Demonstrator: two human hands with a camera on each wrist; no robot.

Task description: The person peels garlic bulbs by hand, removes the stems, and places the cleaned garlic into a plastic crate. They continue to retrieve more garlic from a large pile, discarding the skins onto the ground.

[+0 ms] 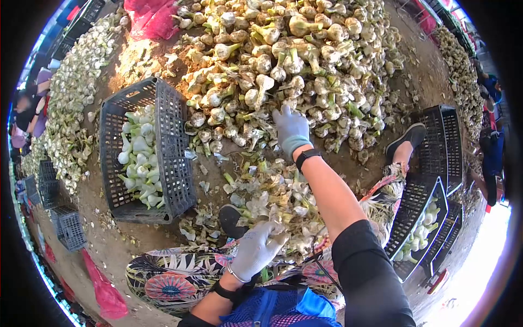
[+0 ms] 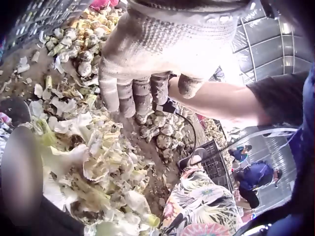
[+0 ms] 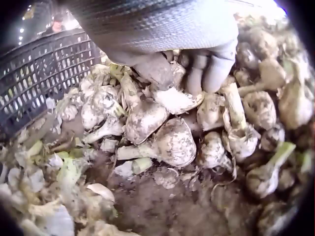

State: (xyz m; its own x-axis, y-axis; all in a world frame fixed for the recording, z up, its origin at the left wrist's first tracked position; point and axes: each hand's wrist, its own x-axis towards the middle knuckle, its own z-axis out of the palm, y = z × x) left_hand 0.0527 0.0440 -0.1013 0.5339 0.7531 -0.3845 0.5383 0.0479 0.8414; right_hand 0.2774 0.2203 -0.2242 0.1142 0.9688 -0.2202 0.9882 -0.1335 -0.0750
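My gloved right hand (image 1: 292, 128) reaches into the near edge of a big heap of dirty garlic bulbs (image 1: 321, 65). In the right wrist view its thumb (image 3: 155, 71) and curled fingers (image 3: 214, 71) close round a garlic bulb (image 3: 178, 74), mostly hidden under the glove; a pale torn skin (image 3: 179, 101) shows below it. My gloved left hand (image 1: 255, 250) hovers above a mound of peeled skins and stalk scraps (image 1: 272, 191). Its fingers (image 2: 142, 96) hang loosely curled with nothing in them, as the left wrist view shows.
A black plastic crate (image 1: 174, 147) at left holds trimmed white garlic (image 1: 143, 158). More crates (image 1: 411, 196) stand at right, one with garlic inside. My shoe (image 1: 406, 143) lies beside the heap. Another garlic pile (image 1: 76, 103) and pink net bags (image 1: 109, 294) lie at left.
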